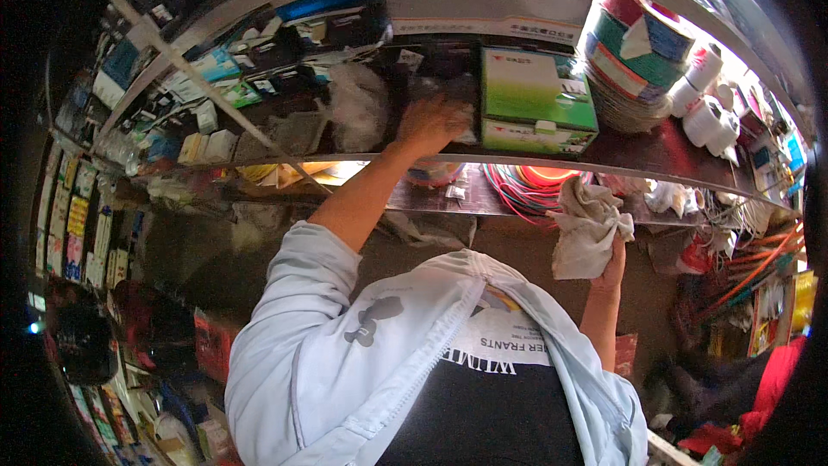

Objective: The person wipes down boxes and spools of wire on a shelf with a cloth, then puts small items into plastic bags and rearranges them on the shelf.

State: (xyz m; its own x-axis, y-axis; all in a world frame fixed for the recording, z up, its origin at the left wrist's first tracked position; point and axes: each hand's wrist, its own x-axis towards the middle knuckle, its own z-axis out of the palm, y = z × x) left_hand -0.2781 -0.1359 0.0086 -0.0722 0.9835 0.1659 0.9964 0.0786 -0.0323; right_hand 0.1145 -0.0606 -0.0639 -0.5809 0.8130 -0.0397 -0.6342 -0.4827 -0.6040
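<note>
My left hand [435,122] reaches onto the dark shelf [679,149], just left of a green and white cardboard box [537,97]. Its fingers point away from me over a clear plastic bag [462,87], and blur hides whether they grip it. Left of this hand lies another pale plastic bag [358,107], its contents unclear. Lower down and to the right, my right hand [611,265] holds a crumpled grey-white cloth [585,233] in front of the lower shelf.
Stacked wire coils [637,52] and white spools [708,116] stand right of the box. Red and green wire coils [530,184] lie on the lower shelf. A slanted metal bar [213,94] crosses the left side. Small boxes [207,145] sit behind it.
</note>
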